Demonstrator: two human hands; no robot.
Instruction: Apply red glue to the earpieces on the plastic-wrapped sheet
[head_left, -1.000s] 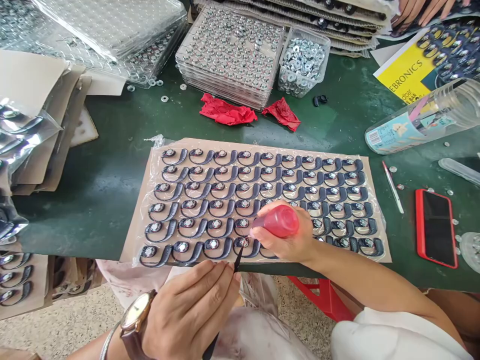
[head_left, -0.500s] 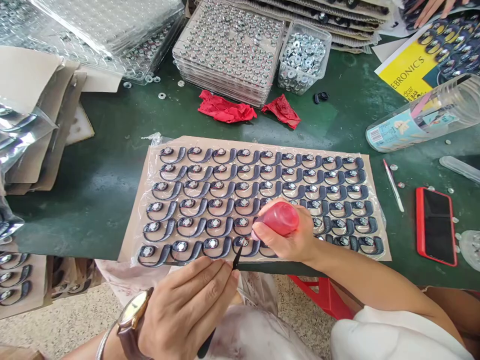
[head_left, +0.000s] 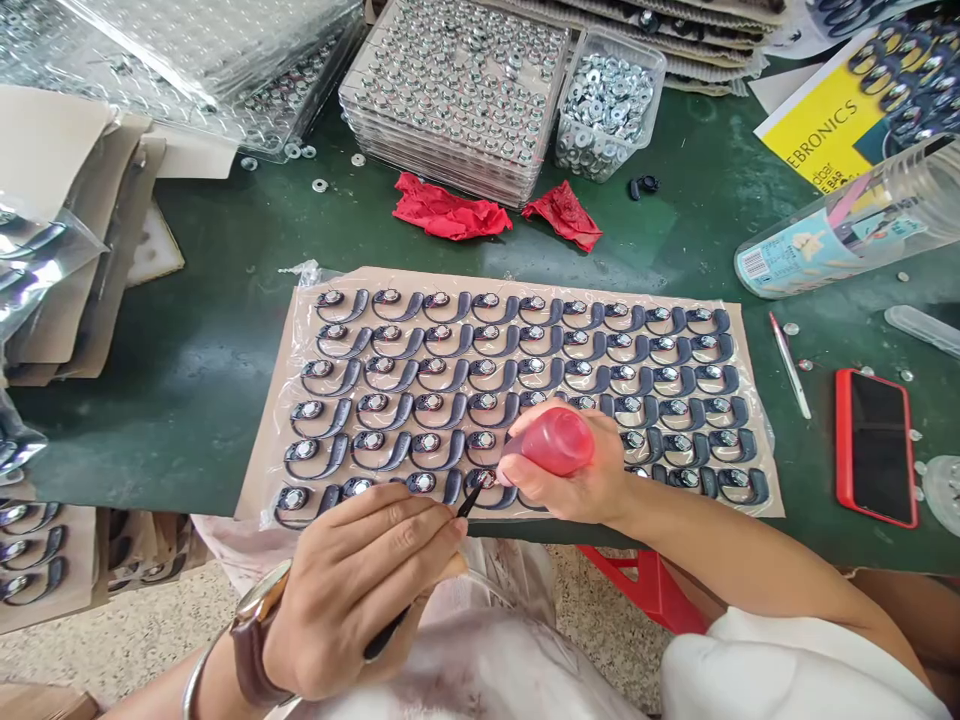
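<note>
Rows of dark curved earpiece parts (head_left: pixel 430 448), each with a round silver-and-white piece, lie on a plastic-covered cardboard sheet (head_left: pixel 266 450). My left hand (head_left: pixel 367 580) is closed around black tweezers (head_left: pixel 470 500), whose tip meets one front-row part (head_left: pixel 482 480). My right hand (head_left: pixel 577 485) grips a squeeze bottle of red liquid (head_left: pixel 559 442), tilted so its nozzle end points left and down beside that same part. The hand and bottle hide several parts behind them; whether the nozzle touches the part cannot be made out.
Clear trays (head_left: pixel 450 90) of round metal pieces and a tub of washers (head_left: pixel 607 105) stand at the back. Red cloth scraps (head_left: pixel 450 208) lie before them. To the right are a clear jar (head_left: pixel 832 230), a pen (head_left: pixel 789 365) and a red-cased phone (head_left: pixel 876 447). Cardboard sheets (head_left: pixel 67 240) stack at left.
My left hand has shifted slightly up and left, and the tweezers now slant lower toward the part. The bottle has moved a little left. A co-worker's hand at the top right has left view.
</note>
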